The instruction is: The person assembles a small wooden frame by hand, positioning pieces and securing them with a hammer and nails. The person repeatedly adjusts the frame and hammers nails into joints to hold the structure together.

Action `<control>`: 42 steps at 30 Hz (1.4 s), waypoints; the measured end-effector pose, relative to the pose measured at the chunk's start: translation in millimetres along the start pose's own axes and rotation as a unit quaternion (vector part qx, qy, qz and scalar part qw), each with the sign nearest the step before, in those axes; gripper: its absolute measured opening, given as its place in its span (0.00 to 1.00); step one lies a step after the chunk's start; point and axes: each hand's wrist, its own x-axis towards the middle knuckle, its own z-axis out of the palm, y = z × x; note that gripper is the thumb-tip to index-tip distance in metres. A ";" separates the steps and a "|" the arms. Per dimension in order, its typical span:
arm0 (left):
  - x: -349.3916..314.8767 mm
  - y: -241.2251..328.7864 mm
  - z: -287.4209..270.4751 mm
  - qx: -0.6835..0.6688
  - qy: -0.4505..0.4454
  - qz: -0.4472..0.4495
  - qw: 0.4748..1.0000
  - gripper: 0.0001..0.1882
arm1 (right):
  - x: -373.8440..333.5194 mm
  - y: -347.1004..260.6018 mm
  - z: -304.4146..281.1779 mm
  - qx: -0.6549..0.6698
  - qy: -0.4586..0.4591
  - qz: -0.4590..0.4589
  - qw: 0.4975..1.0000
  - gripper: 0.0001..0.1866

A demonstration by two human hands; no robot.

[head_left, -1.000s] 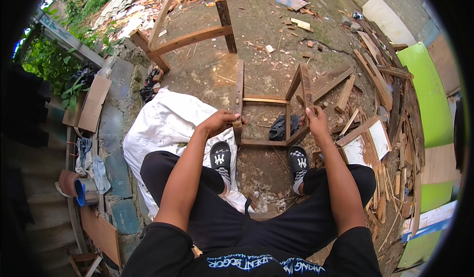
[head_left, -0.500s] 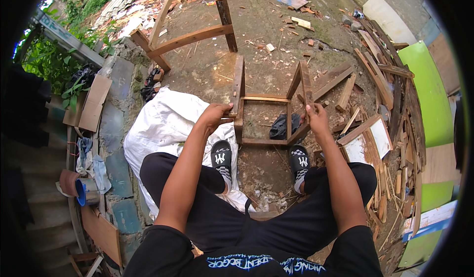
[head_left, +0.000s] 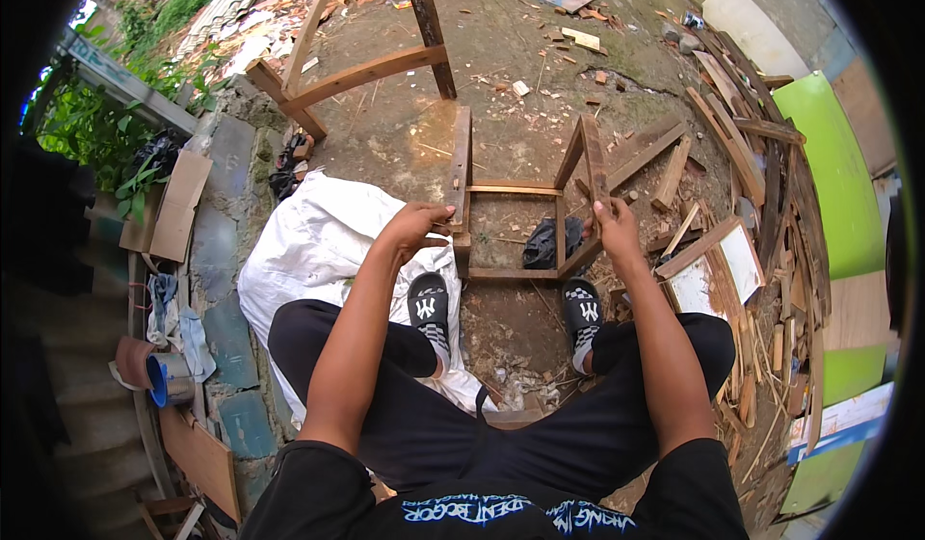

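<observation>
A small brown wooden frame (head_left: 514, 274), made of posts joined by crosspieces, stands on the ground ahead of my feet. My left hand (head_left: 416, 226) is at its left post, the fingertips against the wood and a gap between finger and thumb. On the opposite side, my right hand (head_left: 618, 228) is closed around the right-hand member, thumb along its upper face. Part of each hand's grip is hidden. A black plastic bag (head_left: 546, 246) shows through the frame. Beside my left foot and under my left hand spreads a white sheet (head_left: 308, 241).
A larger wooden frame (head_left: 366, 70) stands farther off to the left. Loose timber (head_left: 737, 145) and green panels (head_left: 836, 179) are heaped on the right. A low block wall (head_left: 224, 241) runs along the left, with a blue container (head_left: 171, 376) near it. Debris litters the ground.
The view has shifted slightly, so the scene sits a little farther left. Both hands stay at the wooden frame; the left fingers look slightly looser.
</observation>
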 end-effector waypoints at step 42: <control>-8.3 -6.9 2.6 0.106 -0.150 -0.041 0.982 0.29 | 9.9 10.2 14.3 -0.046 0.108 0.000 0.993 0.19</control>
